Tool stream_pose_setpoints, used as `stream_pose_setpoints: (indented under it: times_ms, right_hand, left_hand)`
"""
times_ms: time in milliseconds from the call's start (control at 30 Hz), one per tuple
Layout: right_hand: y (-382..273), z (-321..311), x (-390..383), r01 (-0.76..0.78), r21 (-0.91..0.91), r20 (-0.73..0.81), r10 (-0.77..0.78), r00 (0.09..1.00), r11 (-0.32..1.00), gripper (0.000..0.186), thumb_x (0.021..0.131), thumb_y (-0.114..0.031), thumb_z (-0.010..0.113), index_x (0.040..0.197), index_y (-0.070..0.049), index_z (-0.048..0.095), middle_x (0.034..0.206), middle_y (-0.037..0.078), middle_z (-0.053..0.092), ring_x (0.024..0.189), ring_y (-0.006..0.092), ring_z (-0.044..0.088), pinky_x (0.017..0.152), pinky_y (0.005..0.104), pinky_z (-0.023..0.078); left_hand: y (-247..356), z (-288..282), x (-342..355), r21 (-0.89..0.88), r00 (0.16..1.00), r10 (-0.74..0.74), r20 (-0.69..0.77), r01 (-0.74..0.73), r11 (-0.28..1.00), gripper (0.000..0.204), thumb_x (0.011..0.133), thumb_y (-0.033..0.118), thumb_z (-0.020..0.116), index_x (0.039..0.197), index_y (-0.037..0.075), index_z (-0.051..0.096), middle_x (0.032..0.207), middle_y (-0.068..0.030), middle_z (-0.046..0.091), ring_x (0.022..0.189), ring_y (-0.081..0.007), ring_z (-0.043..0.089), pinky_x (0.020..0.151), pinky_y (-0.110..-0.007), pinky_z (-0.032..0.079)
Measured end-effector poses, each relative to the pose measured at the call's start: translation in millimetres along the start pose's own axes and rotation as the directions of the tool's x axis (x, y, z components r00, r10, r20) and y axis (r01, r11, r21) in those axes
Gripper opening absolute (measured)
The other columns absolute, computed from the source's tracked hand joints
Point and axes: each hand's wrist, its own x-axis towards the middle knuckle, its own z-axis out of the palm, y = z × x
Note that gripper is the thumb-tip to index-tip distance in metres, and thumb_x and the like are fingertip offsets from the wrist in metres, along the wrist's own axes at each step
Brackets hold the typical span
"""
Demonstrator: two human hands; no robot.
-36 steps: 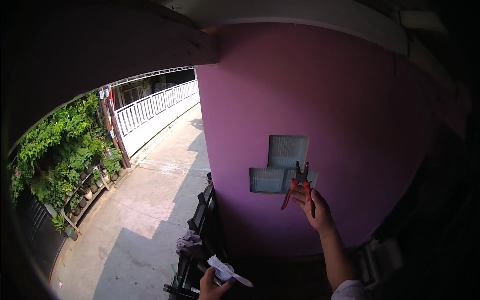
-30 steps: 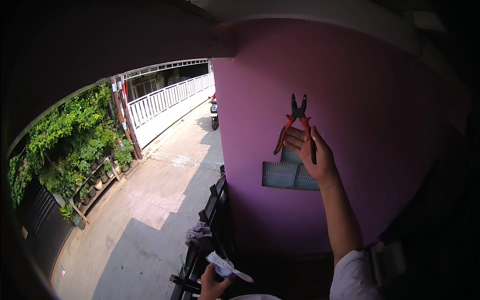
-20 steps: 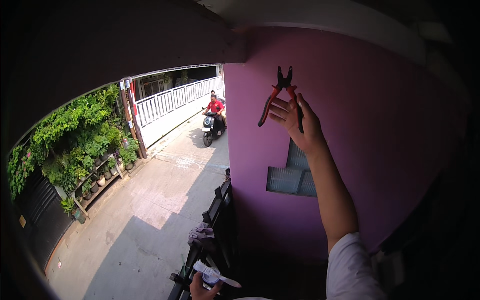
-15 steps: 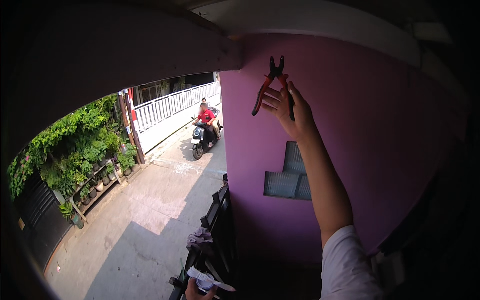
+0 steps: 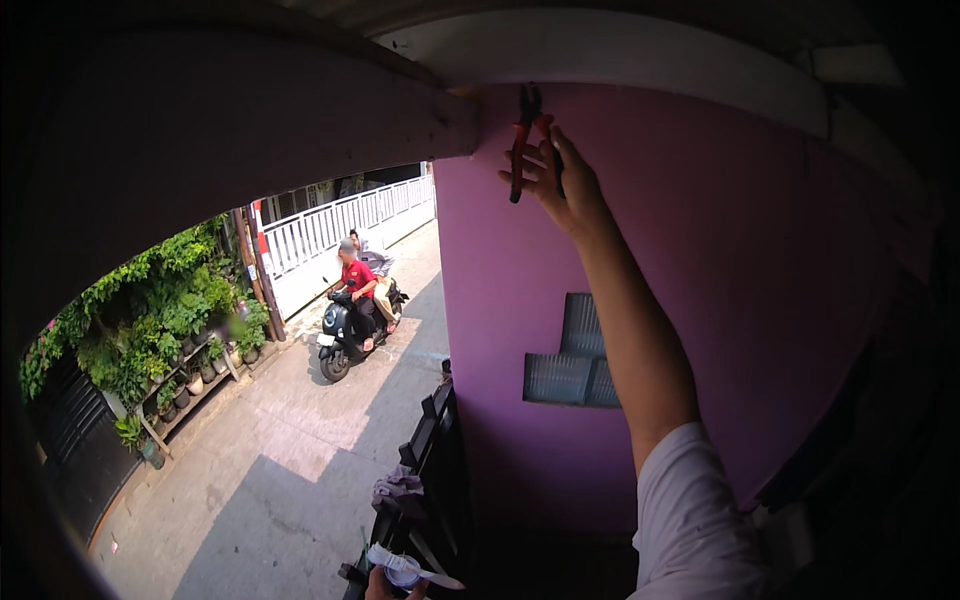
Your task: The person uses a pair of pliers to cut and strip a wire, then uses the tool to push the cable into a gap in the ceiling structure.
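High up against the purple wall, my right hand [image 5: 570, 188] holds a pair of pliers [image 5: 533, 120] with red and black handles. The handles are spread apart and the head points up, just below the pale beam. My thumb lies along one handle, and the fingers reach behind toward the other. At the lower edge, my left hand [image 5: 377, 585] is wrapped round a small round tub [image 5: 401, 573] with whitish contents. A paintbrush [image 5: 438, 579] with a pale handle and whitish bristles lies across the tub's top.
A black railing [image 5: 428, 430] with a greyish cloth [image 5: 397, 486] on it stands beside my left hand. Glass blocks [image 5: 560, 378] sit in the purple wall [image 5: 700, 250]. Two people ride a motorbike [image 5: 340, 335] in the alley, near potted plants [image 5: 195, 370] and a white fence [image 5: 340, 220].
My right hand has lifted the pliers higher and slightly left, toward the beam; their handles are closer together. The motorbike has come nearer along the alley. My left hand still holds the tub.
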Motion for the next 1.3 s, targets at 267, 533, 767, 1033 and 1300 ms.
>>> stream_pose_setpoints:
  times_ms: [267,533,767,1033,1300]
  right_hand:
    - [7,-5,9,0.026,0.002,-0.019,-0.026,0.999,1.000,0.035,0.102,-0.038,0.055,0.127,-0.013,0.055,0.123,0.011,0.059,0.109,0.0280,0.060,0.087,0.0455,0.054]
    - [10,-3,14,0.056,-0.001,-0.019,-0.056,0.998,0.998,0.032,0.103,-0.038,0.054,0.117,-0.010,0.059,0.110,0.011,0.064,0.088,0.0224,0.064,0.071,0.0333,0.052]
    - [-1,5,14,-0.129,-0.216,-0.057,0.120,0.991,0.968,0.045,0.102,-0.051,0.049,0.103,-0.008,0.060,0.087,0.009,0.062,0.064,0.0172,0.056,0.057,0.0302,0.044]
    - [20,20,17,-0.027,-0.993,-0.086,-0.566,0.820,0.111,0.060,0.104,-0.049,0.040,0.084,0.003,0.062,0.081,0.025,0.068,0.084,0.0431,0.067,0.073,0.0489,0.052]
    - [9,51,11,-0.060,0.013,-0.098,0.061,0.993,0.998,0.046,0.100,-0.055,0.050,0.095,-0.010,0.058,0.073,-0.001,0.049,0.053,0.0072,0.041,0.049,0.0233,0.036]
  left_hand:
    - [-7,0,7,0.089,0.998,0.030,-0.047,-0.026,0.996,0.069,0.077,0.012,0.086,0.133,-0.007,0.050,0.120,-0.0155,0.063,0.108,-0.0196,0.061,0.094,-0.030,0.050]
    - [10,4,9,-0.103,0.997,-0.055,-0.044,0.050,0.993,0.066,0.078,0.006,0.085,0.132,-0.006,0.049,0.121,-0.0157,0.062,0.110,-0.0198,0.060,0.095,-0.031,0.050]
    - [13,6,9,-0.162,0.996,-0.085,-0.026,0.080,0.984,0.068,0.077,0.005,0.085,0.133,-0.007,0.048,0.124,-0.0166,0.060,0.112,-0.0214,0.060,0.098,-0.032,0.050]
    - [-8,11,20,0.045,0.999,-0.029,0.020,0.028,0.999,0.068,0.075,0.009,0.087,0.131,-0.007,0.051,0.121,-0.0156,0.062,0.108,-0.0200,0.061,0.093,-0.030,0.050]
    - [-17,13,26,0.047,0.995,0.098,0.005,-0.098,0.994,0.067,0.074,0.007,0.087,0.129,-0.007,0.052,0.117,-0.0139,0.063,0.106,-0.0191,0.062,0.091,-0.030,0.051]
